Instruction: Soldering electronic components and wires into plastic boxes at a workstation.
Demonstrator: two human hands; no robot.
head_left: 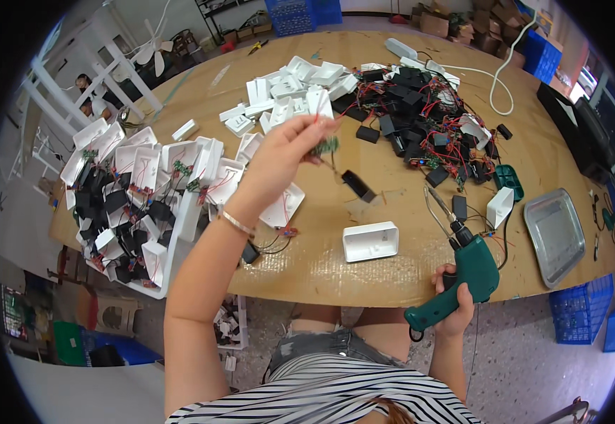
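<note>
My left hand [285,157] is raised over the middle of the table, its fingers pinching a small green circuit board [326,146] with thin wires. A black rectangular box [358,186] hangs by a wire below the board. Low at the right, my right hand [454,311] grips the handle of a green soldering gun [473,272], whose metal tip points up and away from me. Between the hands an open white plastic case [370,242] sits on the table. Fingers partly hide the board.
A white crate [168,265] piled with wired cases stands at the left. White housings [290,88] and tangled black boxes with red wires [413,106] lie farther back. At the right are a metal tray [555,237], a green container [508,183] and a cable.
</note>
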